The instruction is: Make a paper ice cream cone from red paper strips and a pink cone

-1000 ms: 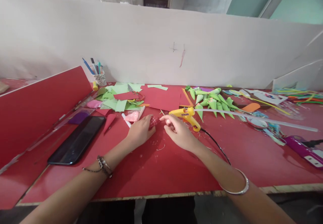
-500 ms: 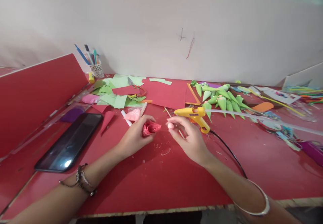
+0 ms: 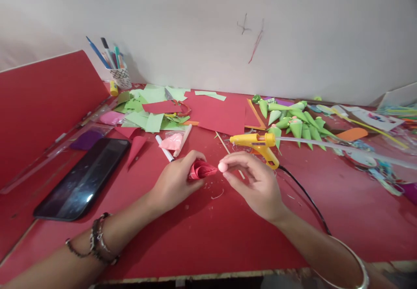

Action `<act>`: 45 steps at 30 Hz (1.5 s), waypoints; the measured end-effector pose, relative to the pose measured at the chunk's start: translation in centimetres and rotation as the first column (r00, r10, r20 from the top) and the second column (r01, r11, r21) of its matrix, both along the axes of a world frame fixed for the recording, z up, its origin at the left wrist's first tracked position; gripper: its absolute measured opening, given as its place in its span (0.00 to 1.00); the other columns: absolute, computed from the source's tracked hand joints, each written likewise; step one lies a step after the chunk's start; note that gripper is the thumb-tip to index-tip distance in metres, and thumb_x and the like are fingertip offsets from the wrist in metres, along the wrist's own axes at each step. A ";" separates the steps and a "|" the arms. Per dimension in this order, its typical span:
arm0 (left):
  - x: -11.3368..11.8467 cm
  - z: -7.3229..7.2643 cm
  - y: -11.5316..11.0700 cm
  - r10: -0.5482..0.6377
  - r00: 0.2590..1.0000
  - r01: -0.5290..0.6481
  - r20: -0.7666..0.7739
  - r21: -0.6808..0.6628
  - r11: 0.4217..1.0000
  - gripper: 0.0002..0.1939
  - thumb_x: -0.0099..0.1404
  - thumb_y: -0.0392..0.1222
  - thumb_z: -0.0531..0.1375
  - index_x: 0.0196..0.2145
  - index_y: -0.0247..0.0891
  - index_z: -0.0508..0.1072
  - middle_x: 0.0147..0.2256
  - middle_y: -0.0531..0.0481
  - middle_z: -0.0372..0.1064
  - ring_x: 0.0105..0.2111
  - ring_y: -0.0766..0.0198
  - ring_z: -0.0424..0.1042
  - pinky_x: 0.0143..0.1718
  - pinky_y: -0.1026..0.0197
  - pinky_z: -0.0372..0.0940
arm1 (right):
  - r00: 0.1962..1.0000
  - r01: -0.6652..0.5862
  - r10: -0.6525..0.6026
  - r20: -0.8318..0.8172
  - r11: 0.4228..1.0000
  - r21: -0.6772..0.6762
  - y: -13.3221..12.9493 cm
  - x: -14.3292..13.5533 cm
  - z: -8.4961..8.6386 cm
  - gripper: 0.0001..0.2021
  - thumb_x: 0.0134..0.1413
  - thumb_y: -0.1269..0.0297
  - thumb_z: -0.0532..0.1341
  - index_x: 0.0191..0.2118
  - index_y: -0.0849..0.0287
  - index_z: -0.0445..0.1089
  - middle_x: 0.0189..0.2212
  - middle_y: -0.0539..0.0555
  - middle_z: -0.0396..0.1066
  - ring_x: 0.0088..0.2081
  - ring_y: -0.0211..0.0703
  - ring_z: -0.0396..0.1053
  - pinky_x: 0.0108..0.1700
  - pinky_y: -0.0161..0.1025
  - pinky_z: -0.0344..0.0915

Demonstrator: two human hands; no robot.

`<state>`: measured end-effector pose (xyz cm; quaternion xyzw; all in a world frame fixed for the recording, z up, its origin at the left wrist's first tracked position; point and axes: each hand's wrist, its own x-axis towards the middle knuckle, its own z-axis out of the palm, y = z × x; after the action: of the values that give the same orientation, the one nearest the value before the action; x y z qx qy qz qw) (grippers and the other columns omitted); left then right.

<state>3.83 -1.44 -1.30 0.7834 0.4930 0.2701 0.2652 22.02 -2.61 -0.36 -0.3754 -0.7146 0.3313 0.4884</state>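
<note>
My left hand (image 3: 178, 179) is closed around a rolled red paper cone (image 3: 201, 170), its open mouth and pointed tip facing right. Between the thumb and fingertips of my right hand (image 3: 252, 180) sits a small pale pink ball (image 3: 223, 167). The ball is right at the cone's tip; whether they touch I cannot tell. Just beyond the right hand lies a yellow glue gun (image 3: 257, 143) with a long clear glue stick in its back. A packet of pink clay-like material (image 3: 171, 141) and a white marker (image 3: 164, 148) lie behind the left hand.
A black phone (image 3: 83, 178) lies at the left, near loose red paper cones (image 3: 136, 148). Cut green paper (image 3: 153, 121), orange-handled scissors (image 3: 184, 107) and red sheets (image 3: 220, 113) are at the back. Several green paper cones (image 3: 296, 127) are heaped right. A pen cup (image 3: 120, 78) stands back left.
My right hand has brought the pink ball up to the tip of the red cone, closing the gap between them. The head view has shifted slightly.
</note>
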 end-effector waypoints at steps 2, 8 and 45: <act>0.0 0.0 0.0 0.019 1.000 -0.019 -0.014 -0.004 1.000 0.13 0.53 0.35 0.55 0.37 0.41 0.58 0.31 0.54 0.66 0.29 0.64 0.66 0.29 0.64 0.59 | 1.000 0.015 -0.015 -0.005 1.000 0.002 0.0 0.1 0.0 0.10 0.50 0.72 0.57 0.40 0.56 0.64 0.33 0.50 0.67 0.35 0.36 0.67 0.39 0.38 0.68; 0.0 0.3 0.0 0.027 0.999 -0.027 -0.036 -0.020 0.999 0.12 0.53 0.34 0.54 0.36 0.41 0.58 0.30 0.54 0.66 0.28 0.65 0.66 0.29 0.64 0.59 | 1.000 -0.025 0.024 0.017 0.999 0.031 0.1 0.1 -0.3 0.10 0.50 0.73 0.57 0.39 0.56 0.66 0.36 0.52 0.65 0.36 0.36 0.67 0.39 0.36 0.68; 0.2 0.3 -0.2 0.006 0.983 -0.003 -0.181 0.012 1.000 0.12 0.53 0.35 0.54 0.37 0.41 0.59 0.32 0.53 0.68 0.29 0.63 0.68 0.26 0.65 0.59 | 0.986 -0.052 0.034 0.165 0.993 0.108 0.4 0.0 0.0 0.09 0.51 0.72 0.57 0.39 0.57 0.68 0.32 0.51 0.66 0.35 0.35 0.65 0.39 0.34 0.64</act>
<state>4.07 -1.59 -1.03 0.8051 0.5152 0.2013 0.2140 22.03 -2.17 -0.40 -0.3577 -0.7775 0.2693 0.4416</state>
